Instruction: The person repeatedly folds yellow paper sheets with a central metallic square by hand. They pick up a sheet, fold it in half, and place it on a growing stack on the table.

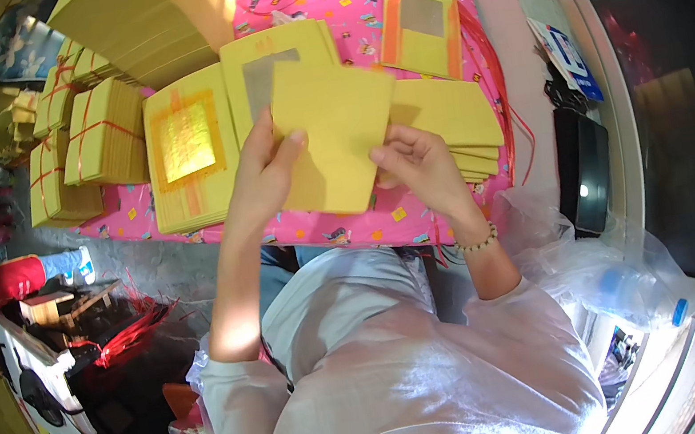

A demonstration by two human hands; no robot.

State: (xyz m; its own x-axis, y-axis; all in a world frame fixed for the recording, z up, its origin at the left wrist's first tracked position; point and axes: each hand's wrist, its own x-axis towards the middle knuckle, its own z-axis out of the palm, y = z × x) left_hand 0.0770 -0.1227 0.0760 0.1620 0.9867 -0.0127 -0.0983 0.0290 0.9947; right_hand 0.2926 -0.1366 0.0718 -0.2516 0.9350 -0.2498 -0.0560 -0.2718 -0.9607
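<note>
Both my hands hold up a thin stack of yellow paper sheets (335,133) above the near edge of a table. My left hand (265,175) grips its left side, thumb lying on the face. On the lower right side my right hand (422,161) pinches the edge, thumb in front. Behind the held sheets stands a yellow paper stack (278,40) with a grey square on top. To its left lies another stack with a gold foil square (188,140). A pile of plain yellow sheets (449,116) sits partly behind my right hand.
The table has a pink patterned cloth (117,208). Yellow bundles tied with red string (97,133) stand at the left. A yellow stack with orange bands (420,31) lies far right, beside long red strands (478,40). Clear plastic bags (588,262) hang near my right elbow.
</note>
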